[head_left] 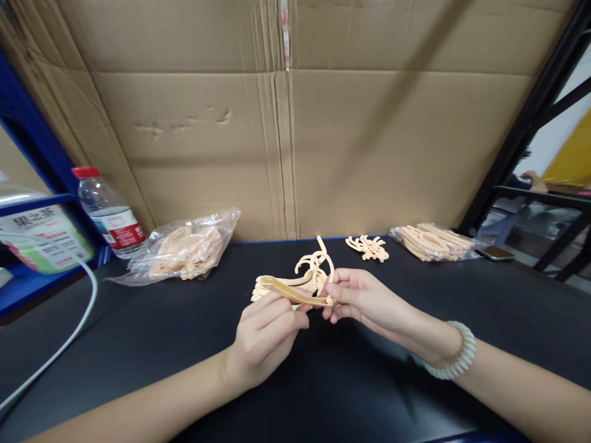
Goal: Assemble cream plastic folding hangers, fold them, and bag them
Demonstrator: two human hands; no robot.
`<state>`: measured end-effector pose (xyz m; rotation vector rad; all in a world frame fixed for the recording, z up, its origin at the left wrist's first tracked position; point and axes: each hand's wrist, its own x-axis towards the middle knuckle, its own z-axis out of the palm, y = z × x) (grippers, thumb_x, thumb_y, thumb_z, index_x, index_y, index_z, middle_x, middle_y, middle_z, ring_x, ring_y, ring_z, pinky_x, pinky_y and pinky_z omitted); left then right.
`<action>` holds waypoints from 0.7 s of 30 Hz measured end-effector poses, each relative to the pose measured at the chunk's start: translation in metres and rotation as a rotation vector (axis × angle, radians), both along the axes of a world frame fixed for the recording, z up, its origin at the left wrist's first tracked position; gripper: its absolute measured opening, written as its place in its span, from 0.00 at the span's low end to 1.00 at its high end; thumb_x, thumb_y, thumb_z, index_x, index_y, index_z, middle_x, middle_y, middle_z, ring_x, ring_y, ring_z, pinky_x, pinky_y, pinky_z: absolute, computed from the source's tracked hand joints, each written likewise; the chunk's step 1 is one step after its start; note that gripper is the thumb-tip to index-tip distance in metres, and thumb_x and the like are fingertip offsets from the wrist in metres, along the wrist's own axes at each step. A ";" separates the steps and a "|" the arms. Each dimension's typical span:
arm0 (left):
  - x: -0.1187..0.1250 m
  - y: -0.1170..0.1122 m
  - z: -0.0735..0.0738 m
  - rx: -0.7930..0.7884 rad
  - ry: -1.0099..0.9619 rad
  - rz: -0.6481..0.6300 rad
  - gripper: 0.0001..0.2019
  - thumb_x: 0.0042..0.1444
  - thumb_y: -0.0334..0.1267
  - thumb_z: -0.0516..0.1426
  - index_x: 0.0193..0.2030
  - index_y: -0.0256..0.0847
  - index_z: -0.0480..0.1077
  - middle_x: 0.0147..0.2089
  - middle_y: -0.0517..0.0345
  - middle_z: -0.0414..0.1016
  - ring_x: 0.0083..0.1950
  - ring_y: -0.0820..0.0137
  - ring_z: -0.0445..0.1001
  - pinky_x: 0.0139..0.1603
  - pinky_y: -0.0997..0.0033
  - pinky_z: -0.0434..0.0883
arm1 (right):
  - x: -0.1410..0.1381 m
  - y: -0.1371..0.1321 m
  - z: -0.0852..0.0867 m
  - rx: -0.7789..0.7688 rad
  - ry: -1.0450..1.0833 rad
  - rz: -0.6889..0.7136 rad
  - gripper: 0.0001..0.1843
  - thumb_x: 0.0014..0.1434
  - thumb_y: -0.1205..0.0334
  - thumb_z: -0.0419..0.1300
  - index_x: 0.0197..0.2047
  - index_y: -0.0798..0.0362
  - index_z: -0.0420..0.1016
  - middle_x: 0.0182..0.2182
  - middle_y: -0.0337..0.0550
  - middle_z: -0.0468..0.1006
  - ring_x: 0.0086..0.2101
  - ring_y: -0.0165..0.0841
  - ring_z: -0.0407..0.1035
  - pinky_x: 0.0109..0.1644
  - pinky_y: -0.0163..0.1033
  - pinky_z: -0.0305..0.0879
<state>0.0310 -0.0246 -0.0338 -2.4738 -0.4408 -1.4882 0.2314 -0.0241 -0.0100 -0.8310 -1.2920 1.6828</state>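
Observation:
A long, gently curved beige strip (295, 295), with a darker tan face, is held above the black tabletop between my two hands. My left hand (265, 335) is closed around its lower edge near the middle. At its right end, my right hand (355, 298) pinches the narrow tip between thumb and fingers. Just behind lies a loose heap of beige curved pieces (315, 266), partly hidden by the strip and my fingers. What the strip is made of, I cannot tell.
A clear bag of beige pieces (187, 252) lies at the left beside a red-capped bottle (113, 215). Farther right are small curved pieces (368, 247), another bag (429, 241) and a phone (496, 253). A cardboard wall (369, 141) stands behind. A white cable (69, 338) crosses the left side.

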 end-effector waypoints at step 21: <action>0.003 0.002 0.000 -0.033 -0.050 0.010 0.11 0.55 0.19 0.58 0.29 0.40 0.68 0.25 0.62 0.67 0.26 0.75 0.64 0.31 0.73 0.66 | 0.000 0.001 -0.001 0.036 -0.017 -0.046 0.20 0.49 0.51 0.71 0.31 0.56 0.69 0.28 0.42 0.78 0.28 0.30 0.75 0.35 0.33 0.72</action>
